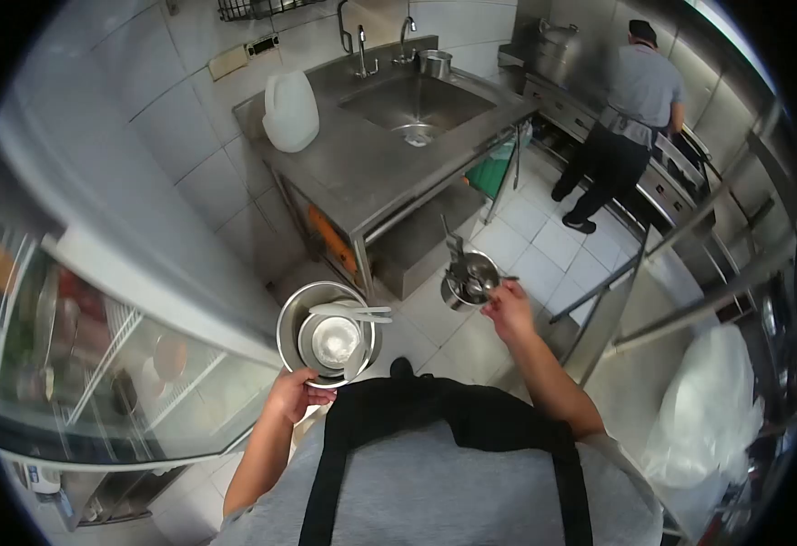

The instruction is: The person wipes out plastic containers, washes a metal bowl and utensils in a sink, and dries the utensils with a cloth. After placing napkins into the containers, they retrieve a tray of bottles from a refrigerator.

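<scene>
My left hand [297, 395] grips the rim of a large metal bowl [287, 318], fingers wrapped round its lower edge. Inside the bowl sit a smaller metal bowl [334, 341] and some pale-handled utensils [353, 314] that stick out over the right side. Further right, my right hand [509, 309] is closed at the edge of a small metal pot [456, 293]. Several dark metal utensils [456, 250] stand in that pot, some reaching above its rim. Both vessels are held apart in front of my body, above the floor.
A steel sink counter [353, 173] stands ahead, with a white jug [291, 111] and a metal cup [435, 63] on it. A co-worker [640, 91] stands at the stove, back right. At left is a glass-doored fridge [144, 364]; at right, a plastic bag [708, 409].
</scene>
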Demonstrator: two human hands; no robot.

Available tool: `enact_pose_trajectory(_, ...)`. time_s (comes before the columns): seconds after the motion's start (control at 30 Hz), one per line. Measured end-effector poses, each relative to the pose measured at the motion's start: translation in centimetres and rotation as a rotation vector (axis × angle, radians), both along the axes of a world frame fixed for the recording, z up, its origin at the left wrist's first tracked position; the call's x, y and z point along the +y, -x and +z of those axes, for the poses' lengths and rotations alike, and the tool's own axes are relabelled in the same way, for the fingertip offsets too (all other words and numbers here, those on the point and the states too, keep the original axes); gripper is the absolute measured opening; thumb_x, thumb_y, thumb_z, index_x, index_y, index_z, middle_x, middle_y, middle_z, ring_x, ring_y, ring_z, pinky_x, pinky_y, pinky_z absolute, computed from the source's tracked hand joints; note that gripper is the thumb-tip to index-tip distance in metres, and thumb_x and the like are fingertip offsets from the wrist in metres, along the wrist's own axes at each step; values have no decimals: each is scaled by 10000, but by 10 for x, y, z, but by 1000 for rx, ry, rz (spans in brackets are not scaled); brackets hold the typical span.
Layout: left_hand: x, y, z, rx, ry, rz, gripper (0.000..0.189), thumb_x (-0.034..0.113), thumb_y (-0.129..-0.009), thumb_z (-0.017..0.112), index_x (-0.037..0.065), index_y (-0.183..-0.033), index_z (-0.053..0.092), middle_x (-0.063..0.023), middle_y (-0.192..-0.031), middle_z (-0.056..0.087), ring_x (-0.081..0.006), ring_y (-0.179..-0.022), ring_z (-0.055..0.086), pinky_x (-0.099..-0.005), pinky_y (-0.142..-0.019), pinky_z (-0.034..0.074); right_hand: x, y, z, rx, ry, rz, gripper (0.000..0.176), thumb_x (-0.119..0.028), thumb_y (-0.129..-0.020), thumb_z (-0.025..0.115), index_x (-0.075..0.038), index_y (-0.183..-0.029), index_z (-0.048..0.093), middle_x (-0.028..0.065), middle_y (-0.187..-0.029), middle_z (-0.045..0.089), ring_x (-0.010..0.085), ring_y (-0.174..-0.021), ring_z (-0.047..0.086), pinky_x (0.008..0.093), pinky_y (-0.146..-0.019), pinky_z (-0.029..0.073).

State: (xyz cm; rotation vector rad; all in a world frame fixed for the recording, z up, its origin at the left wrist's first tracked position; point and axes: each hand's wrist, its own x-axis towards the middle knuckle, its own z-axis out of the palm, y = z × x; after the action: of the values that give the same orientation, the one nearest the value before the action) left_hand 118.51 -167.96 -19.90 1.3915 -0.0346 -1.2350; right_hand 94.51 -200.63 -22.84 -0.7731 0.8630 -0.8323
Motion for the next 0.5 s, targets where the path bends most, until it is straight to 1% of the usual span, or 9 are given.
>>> enact_pose_trajectory(0.1, -65, -43, -2, 12, 72, 52, 276, 134, -813, 514, -70, -999, 510, -185, -717, 634, -257, -592, 651, -356, -530, 548, -70, -80, 20, -74, 30, 80, 245, -18, -765, 575, -49, -979, 458, 50, -711, 511, 153, -525, 520, 337, -508, 498)
enact_pose_trajectory(0.17, -109, -73, 3, 77, -19, 75, 288, 139, -811, 530, -77, -998, 508, -187, -731, 633, -260, -596, 648, -367, -538, 546, -121, -133, 25, -84, 69, 131, 253, -21, -767, 578, -42, -987, 455, 55, -724, 516, 156, -526, 528, 339, -504, 501)
enact_pose_trajectory(0.3, -188, -113, 14, 23, -17, 165, 287, 142, -812, 539, -91, -980, 519, -196, -773, 634, -274, -618, 650, -385, -559, 545, -213, -240, 22, -131, 80, 235, 264, -21, -767, 579, -25, -997, 447, 63, -747, 518, 157, -532, 535, 337, -509, 518)
enact_pose_trajectory(0.37, -224, -126, 21, -2, -21, 192, 284, 133, -815, 534, -102, -973, 520, -203, -793, 635, -284, -620, 651, -394, -575, 547, -246, -296, 22, -106, 78, 282, 271, -14, -766, 568, -9, -1003, 436, 75, -757, 522, 160, -544, 546, 335, -521, 533)
enact_pose_trajectory(0.43, -258, -136, 27, 40, -8, 243, 280, 119, -817, 524, -114, -972, 514, -210, -801, 635, -294, -626, 653, -394, -596, 550, -287, -356, -1, -35, 80, 356, 282, -8, -760, 564, -1, -1006, 427, 88, -763, 530, 161, -533, 551, 334, -493, 533)
enact_pose_trajectory(0.5, -293, -142, 18, 49, 6, 310, 281, 113, -816, 518, -122, -969, 510, -215, -800, 631, -301, -631, 650, -393, -611, 549, -320, -415, -21, -41, 102, 415, 290, -2, -754, 563, 3, -1006, 421, 105, -765, 533, 166, -502, 550, 334, -453, 522)
